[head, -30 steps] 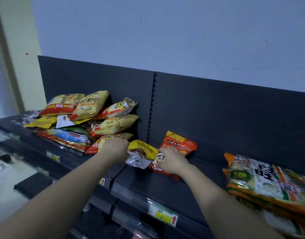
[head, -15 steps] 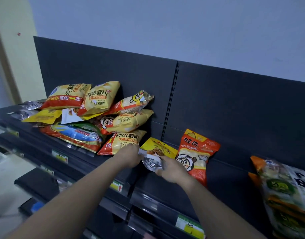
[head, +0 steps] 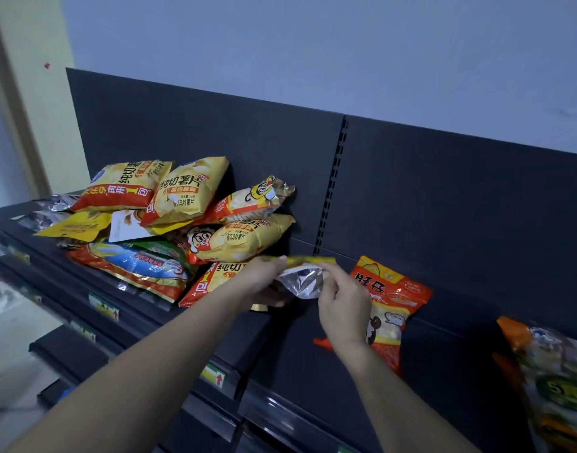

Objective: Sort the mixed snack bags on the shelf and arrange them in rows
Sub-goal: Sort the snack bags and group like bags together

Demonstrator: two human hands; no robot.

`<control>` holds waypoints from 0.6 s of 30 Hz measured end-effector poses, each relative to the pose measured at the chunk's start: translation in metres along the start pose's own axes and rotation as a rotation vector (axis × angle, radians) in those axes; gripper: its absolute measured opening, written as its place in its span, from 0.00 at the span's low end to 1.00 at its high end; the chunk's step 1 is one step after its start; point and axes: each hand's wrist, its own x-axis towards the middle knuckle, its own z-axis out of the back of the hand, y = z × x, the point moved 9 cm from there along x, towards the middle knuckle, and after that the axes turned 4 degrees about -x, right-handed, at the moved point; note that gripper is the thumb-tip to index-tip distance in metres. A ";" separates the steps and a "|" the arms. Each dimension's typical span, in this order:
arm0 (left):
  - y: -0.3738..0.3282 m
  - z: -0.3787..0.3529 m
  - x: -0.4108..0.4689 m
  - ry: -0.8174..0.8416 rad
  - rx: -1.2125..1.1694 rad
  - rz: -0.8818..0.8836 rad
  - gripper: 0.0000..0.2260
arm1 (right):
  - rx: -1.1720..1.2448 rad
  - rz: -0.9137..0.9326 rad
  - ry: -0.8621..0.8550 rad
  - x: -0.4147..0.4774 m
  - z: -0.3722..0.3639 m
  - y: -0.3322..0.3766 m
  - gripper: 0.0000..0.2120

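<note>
A small yellow snack bag [head: 302, 278], its silver back towards me, is lifted a little above the dark shelf [head: 300, 348]. My left hand [head: 264, 279] grips its left edge and my right hand [head: 341, 304] grips its right edge. Left of my hands lies a mixed pile of bags: yellow-and-red chip bags [head: 185, 188], a cartoon-face bag [head: 251, 199], a blue-and-red flat bag [head: 133, 264]. An orange-red bag [head: 391, 305] leans against the shelf's back panel just right of my right hand.
A large orange and green multipack [head: 555, 377] sits at the far right of the shelf. Silver foil packs [head: 51, 204] lie at the far left. Price-tag rails [head: 212, 376] run along the shelf fronts, with lower shelves below.
Both hands have raised the small yellow bag off the shelf and tipped it so its silver back faces me. My right hand has left the orange-red bag, which now stands alone.
</note>
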 end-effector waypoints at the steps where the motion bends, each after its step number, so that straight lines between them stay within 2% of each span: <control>1: -0.005 -0.004 -0.001 0.010 -0.102 0.014 0.14 | 0.055 0.056 -0.053 0.002 0.005 0.006 0.14; 4: -0.022 -0.009 -0.001 0.011 -0.250 -0.019 0.06 | 0.209 0.173 -0.137 0.008 0.014 0.018 0.17; 6: -0.031 -0.007 0.001 0.021 -0.291 -0.073 0.07 | 0.317 0.138 -0.137 0.012 0.016 0.019 0.19; 8: -0.038 -0.002 0.001 0.019 -0.329 -0.131 0.11 | 0.442 0.016 -0.145 0.017 0.017 0.017 0.21; 12: -0.044 0.011 -0.004 -0.034 -0.355 -0.179 0.07 | 0.594 -0.195 -0.157 0.033 0.010 0.016 0.29; 16: -0.051 0.024 -0.008 0.036 -0.332 -0.169 0.08 | 0.939 -0.403 -0.104 0.041 -0.006 0.015 0.28; 18: -0.056 0.028 -0.011 0.089 -0.291 -0.136 0.08 | 1.098 -0.478 -0.114 0.047 -0.009 0.018 0.30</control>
